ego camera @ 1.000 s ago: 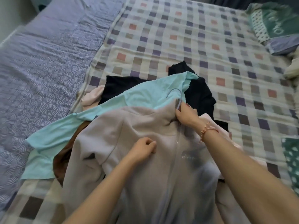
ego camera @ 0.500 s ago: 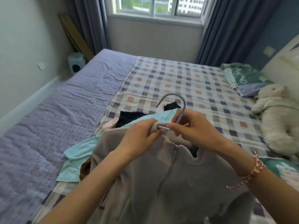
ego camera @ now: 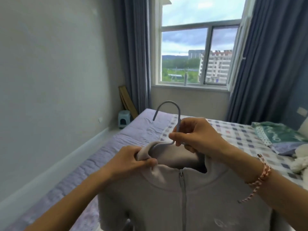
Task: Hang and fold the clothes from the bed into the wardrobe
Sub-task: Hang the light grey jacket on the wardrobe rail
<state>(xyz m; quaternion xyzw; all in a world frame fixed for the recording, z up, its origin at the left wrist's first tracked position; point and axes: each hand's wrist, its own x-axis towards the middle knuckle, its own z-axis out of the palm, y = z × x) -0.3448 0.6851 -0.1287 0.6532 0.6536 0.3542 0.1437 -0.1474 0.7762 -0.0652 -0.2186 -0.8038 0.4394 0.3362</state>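
Held up in the air above the near edge of the bed with the checked sheet (ego camera: pixel 236 135): pale grey fleece zip-front jacket (ego camera: pixel 208 205), draped on a slim grey-blue hanger (ego camera: pixel 179 114). Right hand (ego camera: pixel 200 137) pinching the hanger's neck just below the hook (ego camera: pixel 168 102), fingers curled round it. Left hand (ego camera: pixel 131 162) gripping a fold of the stand-up collar (ego camera: pixel 168 152) on its left side, seemingly to settle it over the hanger's shoulder.

Hangs straight down from the right-hand grip, long axis vertical, zip front facing the camera. Hook rising above the right hand, open end curving over to the left and down.

Probably calls for seating the collar first, then a turn toward the wardrobe, which is not in view. Right hand nearer the hook, so likely the one to carry.
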